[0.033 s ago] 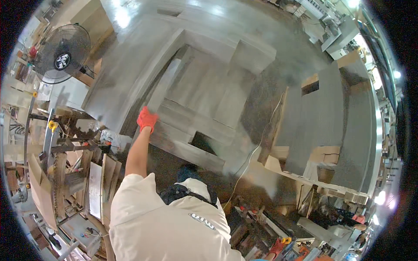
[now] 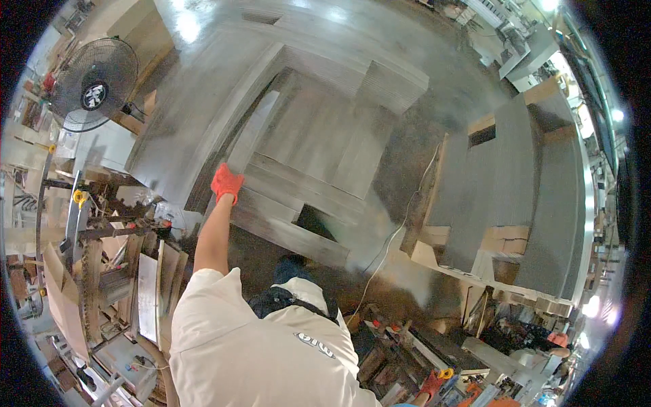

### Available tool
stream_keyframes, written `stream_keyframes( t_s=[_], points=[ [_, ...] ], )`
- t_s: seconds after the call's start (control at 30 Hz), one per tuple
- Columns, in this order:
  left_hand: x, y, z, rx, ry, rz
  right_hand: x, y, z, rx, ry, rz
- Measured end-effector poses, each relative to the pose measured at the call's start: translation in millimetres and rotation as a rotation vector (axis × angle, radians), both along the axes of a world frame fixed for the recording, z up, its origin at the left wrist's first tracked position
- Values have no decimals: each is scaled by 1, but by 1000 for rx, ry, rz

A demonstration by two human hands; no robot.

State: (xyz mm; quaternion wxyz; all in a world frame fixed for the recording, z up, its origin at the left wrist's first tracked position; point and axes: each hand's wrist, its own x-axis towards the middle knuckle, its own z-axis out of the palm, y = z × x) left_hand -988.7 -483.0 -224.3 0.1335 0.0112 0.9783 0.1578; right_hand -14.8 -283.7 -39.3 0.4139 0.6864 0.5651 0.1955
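Note:
My left hand (image 2: 227, 183), in a red glove, is closed around the near end of a long, narrow grey board (image 2: 256, 129). That board lies lengthwise along the inner left side of a large grey panelled piece (image 2: 325, 129) with raised edges. A dark rectangular opening (image 2: 316, 222) shows in its near part. At the lower right edge, my right hand (image 2: 430, 385), also red-gloved, is only partly visible beside a tool with a yellow round part (image 2: 445, 374). Its fingers are too small and covered to make out.
A black fan (image 2: 93, 96) stands at the far left. Boards (image 2: 148, 298) and clamps crowd the near left. At the right lies another grey panelled piece (image 2: 502, 183) with cut-outs. A pale cord (image 2: 407, 217) runs across the floor between the two pieces.
My left hand sits very slightly farther left in the picture, still on the board's end. The whole view has shifted a little; nothing else has visibly changed.

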Motion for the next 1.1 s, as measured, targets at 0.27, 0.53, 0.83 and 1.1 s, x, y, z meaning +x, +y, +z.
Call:
stream_keyframes(
  t_s=[0.27,0.53,0.83,1.1],
  points=[
    [-25,38,-6,-107,441,43,47,7,-17,-308,-106,197],
    [225,178,212,1188,242,-805,77,-20,-43,-58,316,75],
    [469,178,407,2325,-96,-1411,41,-43,-32,715,1475,-324],
    [633,174,463,2495,-445,-1594,6,-47,8,702,955,-267]
  ],
)
